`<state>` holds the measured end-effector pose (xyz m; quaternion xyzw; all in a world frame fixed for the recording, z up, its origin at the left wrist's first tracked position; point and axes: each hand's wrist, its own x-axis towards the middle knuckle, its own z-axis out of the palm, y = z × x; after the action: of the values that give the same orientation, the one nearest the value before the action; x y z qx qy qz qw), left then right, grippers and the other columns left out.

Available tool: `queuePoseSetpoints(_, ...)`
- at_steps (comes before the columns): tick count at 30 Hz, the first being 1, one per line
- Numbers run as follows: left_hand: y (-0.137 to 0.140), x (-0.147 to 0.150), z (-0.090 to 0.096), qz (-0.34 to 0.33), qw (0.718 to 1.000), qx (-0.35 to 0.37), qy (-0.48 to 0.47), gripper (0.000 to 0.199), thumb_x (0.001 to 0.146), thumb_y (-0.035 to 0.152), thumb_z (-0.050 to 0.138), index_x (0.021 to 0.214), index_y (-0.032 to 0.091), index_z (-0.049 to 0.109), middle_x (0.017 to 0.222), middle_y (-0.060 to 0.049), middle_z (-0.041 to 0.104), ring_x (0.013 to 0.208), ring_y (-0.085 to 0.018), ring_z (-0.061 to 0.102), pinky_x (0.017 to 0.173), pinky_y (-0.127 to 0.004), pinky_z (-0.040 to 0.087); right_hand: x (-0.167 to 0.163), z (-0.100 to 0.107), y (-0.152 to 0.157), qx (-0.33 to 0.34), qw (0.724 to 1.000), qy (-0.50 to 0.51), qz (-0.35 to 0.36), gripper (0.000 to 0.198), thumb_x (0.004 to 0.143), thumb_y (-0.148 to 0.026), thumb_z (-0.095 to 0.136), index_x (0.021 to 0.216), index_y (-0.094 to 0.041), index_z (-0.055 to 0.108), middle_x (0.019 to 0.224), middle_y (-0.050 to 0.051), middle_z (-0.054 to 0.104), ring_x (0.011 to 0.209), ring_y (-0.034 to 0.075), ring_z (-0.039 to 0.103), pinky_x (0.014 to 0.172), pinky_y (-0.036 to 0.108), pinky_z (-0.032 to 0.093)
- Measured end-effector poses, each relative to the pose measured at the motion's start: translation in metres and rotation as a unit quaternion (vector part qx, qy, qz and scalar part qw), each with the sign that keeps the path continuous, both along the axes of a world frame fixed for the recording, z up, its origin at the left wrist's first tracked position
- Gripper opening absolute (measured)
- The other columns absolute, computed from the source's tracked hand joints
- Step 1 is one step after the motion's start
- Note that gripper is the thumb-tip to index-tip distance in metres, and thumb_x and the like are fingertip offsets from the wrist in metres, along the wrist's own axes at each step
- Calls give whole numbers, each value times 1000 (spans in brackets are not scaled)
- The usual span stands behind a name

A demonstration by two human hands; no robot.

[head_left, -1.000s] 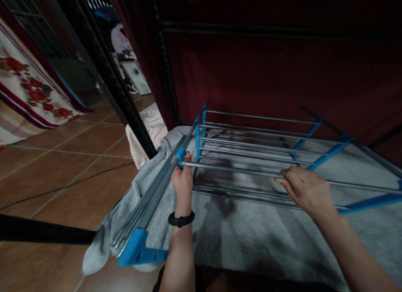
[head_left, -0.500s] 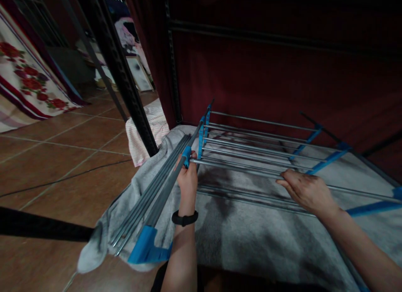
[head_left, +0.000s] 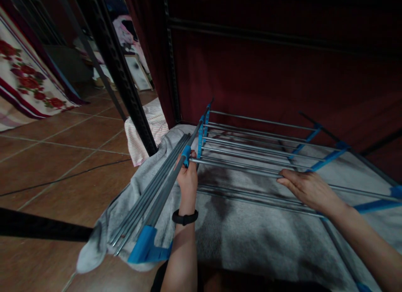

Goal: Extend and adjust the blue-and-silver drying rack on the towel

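Metal rack [head_left: 200,143], blue brackets, set over grey blanket [head_left: 232,237]. Its front rod [head_left: 235,167] runs crosswise above the blanket. Right hand [head_left: 301,186] clamped on that rod, knuckles up. Left hand [head_left: 187,177], dark wristband [head_left: 185,218], closed about the blue clip [head_left: 186,153] at the rod's end. Loose rods [head_left: 153,191] bundled on the blanket's left part. Behind blanket: dark red curtain [head_left: 251,74]. Striped cloth [head_left: 135,145] beyond its far left corner.

The rack [head_left: 238,168] is set on the blanket [head_left: 238,237], and 1 curtain [head_left: 270,74] is hung behind it. Loose rods [head_left: 150,192] are laid at its left. Farther left, 1 cable [head_left: 65,178] is stretched across the floor [head_left: 78,212].
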<state>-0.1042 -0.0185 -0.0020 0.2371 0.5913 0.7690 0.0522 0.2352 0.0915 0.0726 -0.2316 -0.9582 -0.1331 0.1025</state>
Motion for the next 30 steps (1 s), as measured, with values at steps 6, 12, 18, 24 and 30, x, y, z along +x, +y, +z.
queuePoseSetpoints(6, 3, -1, -2, 11, 1000, 15, 23, 29, 85, 47, 69, 94, 19, 72, 89, -4, 70, 93, -21, 65, 95, -36, 50, -7, -6, -11, 72, 994, 75, 19, 25, 106, -37, 45, 105, -18, 61, 86, 5, 70, 76, 19, 69, 69, 30, 43)
queuePoseSetpoints(12, 5, -2, -5, -7, 1000, 24, 19, 35, 84, 49, 71, 101, 18, 73, 98, -7, 73, 98, -23, 67, 98, -40, 50, -14, -20, -19, 154, 980, 112, 53, 22, 104, -36, 51, 90, -19, 58, 73, 2, 61, 65, 17, 60, 65, 29, 40)
queuePoseSetpoints(18, 6, -2, -7, 3, 1000, 23, 8, 37, 83, 51, 71, 100, 18, 74, 98, -6, 74, 98, -23, 67, 100, -40, 49, -14, -17, -11, 128, 985, 92, 68, 22, 105, -32, 49, 87, -20, 56, 72, 1, 61, 63, 15, 61, 60, 28, 37)
queuePoseSetpoints(24, 4, -1, -7, -6, 999, 33, 1, 39, 84, 49, 72, 106, 17, 73, 99, -6, 74, 96, -21, 67, 98, -38, 49, -12, -16, -11, 102, 990, 88, 48, 24, 105, -34, 48, 89, -20, 59, 73, 1, 65, 64, 15, 64, 59, 28, 39)
queuePoseSetpoints(30, 1, -4, -10, -7, 1000, -13, 14, 33, 83, 50, 71, 95, 19, 72, 81, -3, 69, 87, -21, 65, 88, -37, 52, -11, -11, -7, 79, 993, 79, 36, 27, 105, -35, 46, 87, -20, 59, 75, 3, 67, 63, 16, 63, 60, 28, 38)
